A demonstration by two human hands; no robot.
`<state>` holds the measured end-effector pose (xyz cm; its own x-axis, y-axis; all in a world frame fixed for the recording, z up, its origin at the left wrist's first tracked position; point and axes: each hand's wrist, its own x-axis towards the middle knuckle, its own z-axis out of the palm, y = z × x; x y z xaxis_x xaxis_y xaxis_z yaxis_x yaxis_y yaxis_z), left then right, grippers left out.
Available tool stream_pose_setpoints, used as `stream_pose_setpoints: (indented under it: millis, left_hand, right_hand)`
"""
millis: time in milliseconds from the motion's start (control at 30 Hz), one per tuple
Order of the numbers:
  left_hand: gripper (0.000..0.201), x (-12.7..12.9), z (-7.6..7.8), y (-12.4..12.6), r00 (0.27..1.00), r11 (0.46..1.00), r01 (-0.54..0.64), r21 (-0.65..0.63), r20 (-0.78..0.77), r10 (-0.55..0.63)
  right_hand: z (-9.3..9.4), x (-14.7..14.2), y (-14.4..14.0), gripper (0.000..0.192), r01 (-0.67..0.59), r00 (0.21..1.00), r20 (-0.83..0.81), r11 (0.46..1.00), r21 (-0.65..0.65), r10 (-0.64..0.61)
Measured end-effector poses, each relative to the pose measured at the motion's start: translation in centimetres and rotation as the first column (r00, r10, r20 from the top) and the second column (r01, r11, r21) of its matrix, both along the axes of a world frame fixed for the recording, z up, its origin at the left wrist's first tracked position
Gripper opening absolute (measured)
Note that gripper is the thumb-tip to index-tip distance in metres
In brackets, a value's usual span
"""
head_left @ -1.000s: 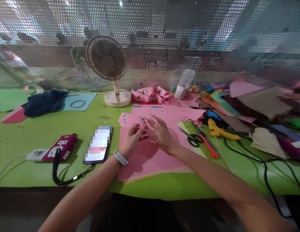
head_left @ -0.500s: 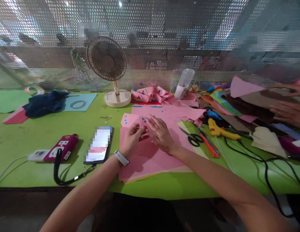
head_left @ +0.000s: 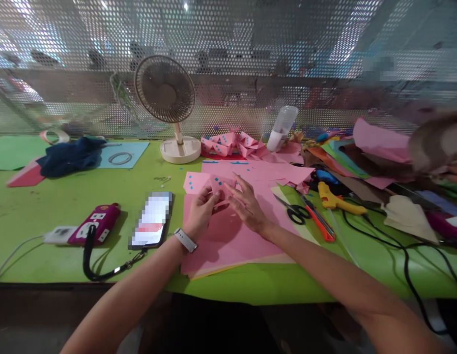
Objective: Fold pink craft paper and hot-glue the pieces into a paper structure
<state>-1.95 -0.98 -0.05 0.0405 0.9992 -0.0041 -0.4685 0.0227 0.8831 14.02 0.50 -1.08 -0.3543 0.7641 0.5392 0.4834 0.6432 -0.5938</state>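
Observation:
Between thumb and fingers, my left hand [head_left: 203, 210] pinches a folded pink paper strip [head_left: 191, 184] dotted with small blue squares. My right hand [head_left: 247, 205] is at the strip's right end, fingers stretched and spread; its fingertips are close to the paper, and whether they touch it I cannot tell. Beneath both hands lies a stack of pink paper sheets [head_left: 228, 246]. Several folded pink pieces with blue dots [head_left: 221, 145] are piled behind. Black-handled scissors [head_left: 297, 214] and an orange utility knife [head_left: 320, 222] rest to the right of my right hand.
A fan [head_left: 180, 149] and a tilted clear bottle [head_left: 283, 129] stand along the back. At left are a phone [head_left: 151, 221] and a purple power bank [head_left: 98, 223]. A yellow glue gun [head_left: 339, 200] with cord lies right, near mixed paper scraps [head_left: 379, 140] and another person's blurred hand.
My right hand's fingers have spread slightly at the strip, while my left keeps its pinch. At far right, the other person's hands have moved, and a brown sheet there is lifted and blurred.

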Motion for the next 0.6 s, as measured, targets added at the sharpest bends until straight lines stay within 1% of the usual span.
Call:
stream_pose_setpoints:
  millis: [133, 233, 433, 600]
  left_hand:
    - [0.042, 0.01, -0.05, 0.03, 1.000, 1.000, -0.004, -0.007, 0.002, 0.004]
    - [0.044, 0.00, -0.06, 0.05, 1.000, 1.000, -0.002, -0.015, 0.010, 0.002]
    - [0.044, 0.00, -0.04, 0.10, 1.000, 1.000, -0.007, -0.008, 0.011, 0.007]
    - [0.043, -0.05, -0.03, 0.12, 1.000, 1.000, -0.006, -0.004, 0.013, 0.006]
  right_hand:
    - [0.04, 0.09, -0.03, 0.057, -0.036, 0.999, -0.024, 0.995, -0.091, 0.034]
    - [-0.04, 0.15, 0.02, 0.059, -0.062, 0.998, -0.038, 0.989, -0.135, 0.057]
    - [-0.20, 0.16, 0.09, 0.057, -0.076, 0.996, -0.059, 0.989, -0.128, 0.069]
    - [-0.11, 0.18, 0.08, 0.060, -0.082, 0.993, -0.089, 0.990, -0.117, 0.072]
